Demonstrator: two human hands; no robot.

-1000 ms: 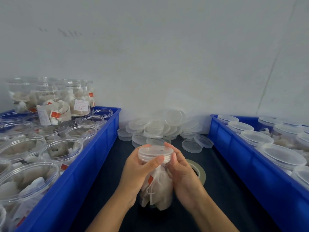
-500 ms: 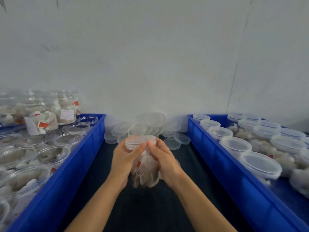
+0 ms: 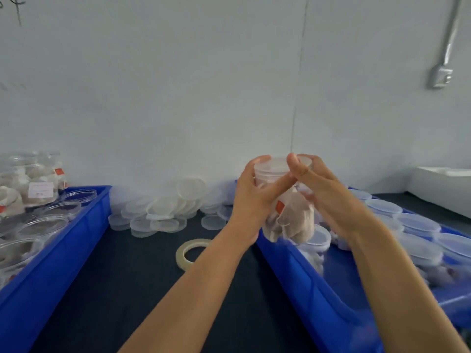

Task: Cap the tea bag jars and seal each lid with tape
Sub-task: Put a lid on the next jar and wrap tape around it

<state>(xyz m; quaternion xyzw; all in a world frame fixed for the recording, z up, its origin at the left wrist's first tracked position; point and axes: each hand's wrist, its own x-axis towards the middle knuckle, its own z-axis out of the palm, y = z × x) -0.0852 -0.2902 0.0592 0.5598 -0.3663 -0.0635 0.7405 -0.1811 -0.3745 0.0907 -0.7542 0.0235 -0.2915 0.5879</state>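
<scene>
A clear tea bag jar (image 3: 290,215) with a translucent lid (image 3: 274,165) on top is held in the air above the left edge of the right blue crate (image 3: 313,289). My left hand (image 3: 251,197) grips its left side, thumb across the front near the lid. From the right, my right hand (image 3: 323,194) holds it with the thumb up at the lid's rim. A roll of clear tape (image 3: 191,253) lies flat on the dark table, left of my left forearm.
A pile of loose lids (image 3: 163,210) lies against the wall. The left blue crate (image 3: 53,250) holds open jars of tea bags (image 3: 35,189). Capped jars (image 3: 418,225) fill the right crate. A white tray (image 3: 443,187) sits far right.
Both hands have lifted the capped jar off the table and carried it right, over the right crate's edge. The view has turned right, and the tape roll is uncovered.
</scene>
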